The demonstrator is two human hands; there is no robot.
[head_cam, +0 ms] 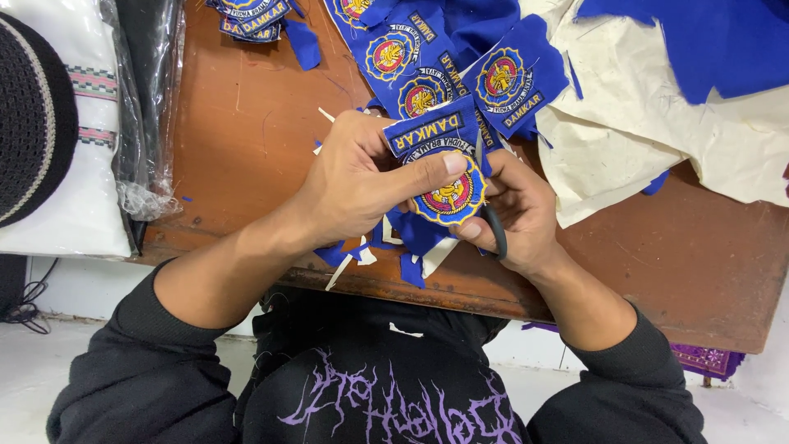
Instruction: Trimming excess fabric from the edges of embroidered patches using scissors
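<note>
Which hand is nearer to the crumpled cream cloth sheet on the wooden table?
Right. The right hand lies just beside the crumpled cream cloth sheet; the left hand is farther away.

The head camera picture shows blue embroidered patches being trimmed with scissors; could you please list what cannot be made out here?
- Black-handled scissors: in the head view, the blades are mostly hidden behind the round blue embroidered patch and the right hand.
- Left hand: its fingertips are tucked under the patch.
- Cream backing sheet: cut off by the top and right edges.
- Brown wooden table: the far side lies beyond the top edge.
- Black knitted cap: cropped by the left edge.
</note>
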